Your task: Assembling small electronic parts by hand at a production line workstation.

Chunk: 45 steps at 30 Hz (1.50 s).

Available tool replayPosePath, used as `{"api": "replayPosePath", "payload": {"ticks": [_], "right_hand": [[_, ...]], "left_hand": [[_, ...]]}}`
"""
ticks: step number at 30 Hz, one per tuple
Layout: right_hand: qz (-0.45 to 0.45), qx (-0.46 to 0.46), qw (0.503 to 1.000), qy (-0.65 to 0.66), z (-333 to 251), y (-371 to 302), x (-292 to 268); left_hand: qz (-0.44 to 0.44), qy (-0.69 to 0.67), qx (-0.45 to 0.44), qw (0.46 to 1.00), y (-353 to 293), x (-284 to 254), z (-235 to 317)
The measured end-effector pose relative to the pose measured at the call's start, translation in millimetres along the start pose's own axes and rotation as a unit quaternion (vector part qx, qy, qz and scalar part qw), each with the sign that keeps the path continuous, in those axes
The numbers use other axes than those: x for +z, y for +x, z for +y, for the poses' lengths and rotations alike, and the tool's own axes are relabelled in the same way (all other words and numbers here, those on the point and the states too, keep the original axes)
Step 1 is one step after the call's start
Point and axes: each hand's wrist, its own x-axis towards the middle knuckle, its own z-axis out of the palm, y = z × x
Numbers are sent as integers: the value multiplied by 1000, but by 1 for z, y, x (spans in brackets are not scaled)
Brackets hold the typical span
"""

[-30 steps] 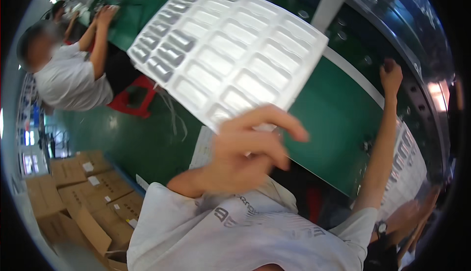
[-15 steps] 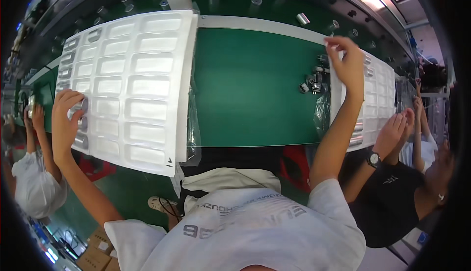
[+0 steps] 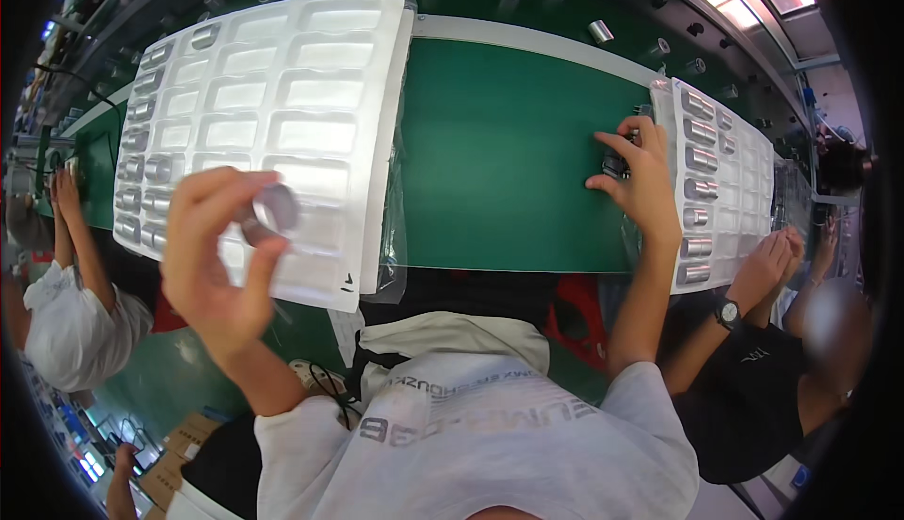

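Green bench (image 3: 499, 153), between your hands. Cylinder (image 3: 279, 207): pinched by your left hand's (image 3: 212, 266) thumb and fingers, tray (image 3: 320, 94) beyond; a loose pinch could drop it. Parts (image 3: 614, 164): beside your right hand's (image 3: 648, 186) parted, curved fingers; a careless sweep might scatter them.

Green tabletop (image 3: 508, 162) is offering open lane mid-span; white cavity tray (image 3: 322, 89) is walling left, right hand (image 3: 648, 181) and second cavity tray (image 3: 740, 181) are blocking right.
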Motion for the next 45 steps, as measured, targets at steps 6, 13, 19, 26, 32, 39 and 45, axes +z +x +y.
{"api": "replayPosePath", "payload": {"ticks": [6,13,19,26,32,39,45], "right_hand": [[-5,8,1000,8,13,-13,8],[54,62,991,105,-5,-25,-1],[110,38,702,703,-27,-40,48],[115,27,800,589,-34,-24,85],[46,69,731,677,-37,-33,82],[30,56,542,838,-28,-39,71],[26,165,530,831,-28,-42,67]], "left_hand": [[8,-382,-186,905,-35,62,37],[-35,-470,-222,854,-51,111,38],[30,-485,-284,827,-46,140,42],[33,-183,-135,973,-40,181,7],[-83,-114,-89,986,-22,219,8],[-4,-270,-184,945,-20,200,16],[-20,-568,-328,755,-28,190,12]]}}
